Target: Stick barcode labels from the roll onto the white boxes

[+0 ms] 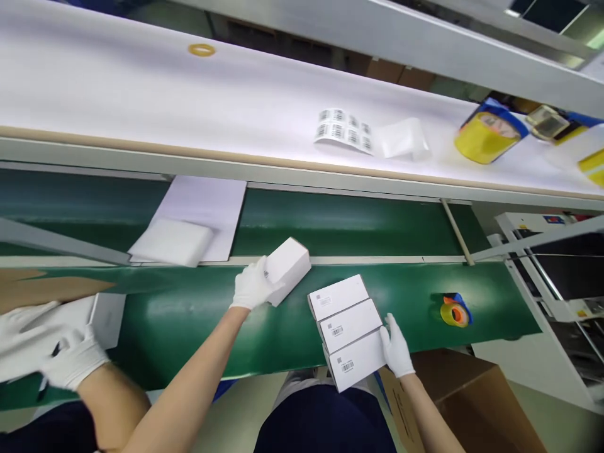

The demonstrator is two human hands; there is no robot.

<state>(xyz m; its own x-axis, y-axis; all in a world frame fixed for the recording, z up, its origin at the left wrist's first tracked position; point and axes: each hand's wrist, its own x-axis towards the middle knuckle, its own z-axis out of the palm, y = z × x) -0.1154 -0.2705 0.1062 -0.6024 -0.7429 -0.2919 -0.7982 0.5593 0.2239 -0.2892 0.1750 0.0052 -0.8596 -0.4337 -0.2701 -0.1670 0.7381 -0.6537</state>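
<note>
The left hand (252,286) grips a white box (289,267) above the belt (189,314); the right hand (396,349), seemingly open, rests against three stacked boxes (349,330).

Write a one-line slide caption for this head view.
Gloved left hand holds a white box over the green belt; right hand steadies three stacked boxes.

No text can be read. Barcode labels sit on the three white boxes (350,331) and fill the label sheet (343,129), but their print is too small.
</note>
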